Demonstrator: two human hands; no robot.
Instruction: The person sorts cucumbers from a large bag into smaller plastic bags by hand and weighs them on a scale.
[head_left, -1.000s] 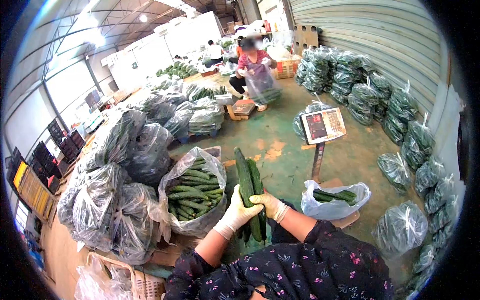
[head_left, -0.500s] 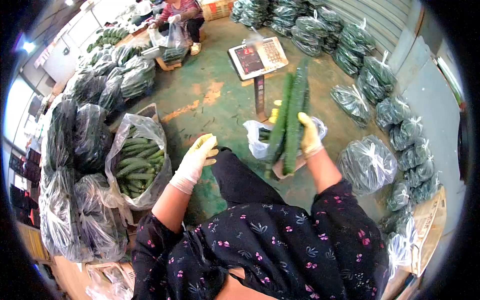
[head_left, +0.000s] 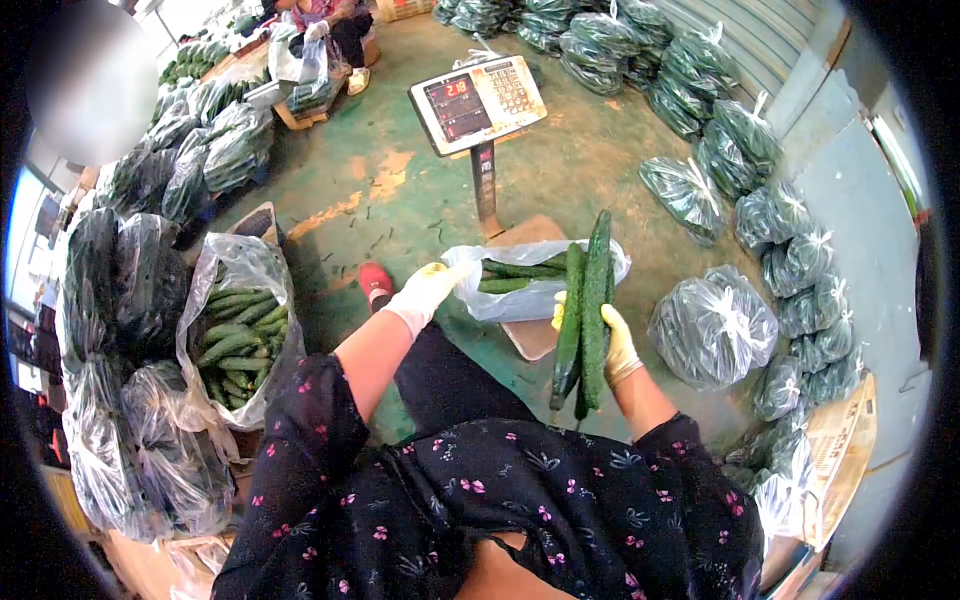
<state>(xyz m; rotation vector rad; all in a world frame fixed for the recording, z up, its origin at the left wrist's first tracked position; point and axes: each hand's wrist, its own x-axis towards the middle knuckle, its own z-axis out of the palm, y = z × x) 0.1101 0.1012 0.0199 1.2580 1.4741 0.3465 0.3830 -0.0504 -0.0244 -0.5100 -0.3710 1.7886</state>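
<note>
My right hand is wrapped round long dark green cucumbers, held upright over the right end of a clear plastic bag. My left hand, in a pale glove, has its fingers closed on the left edge of that bag. More cucumbers lie inside the bag, which sits on the platform of a weighing scale. The scale's display stands on a post behind it, with red digits lit. My right hand also wears a yellowish glove.
At left, an open bag of cucumbers stands beside large filled bags. A tied bag sits right of the scale, with several more along the wall. Another person sits at the back left.
My left hand has moved forward and right to the bag's edge, and the bag is stretched wider. My right hand has lowered with the cucumbers. The view has shifted slightly.
</note>
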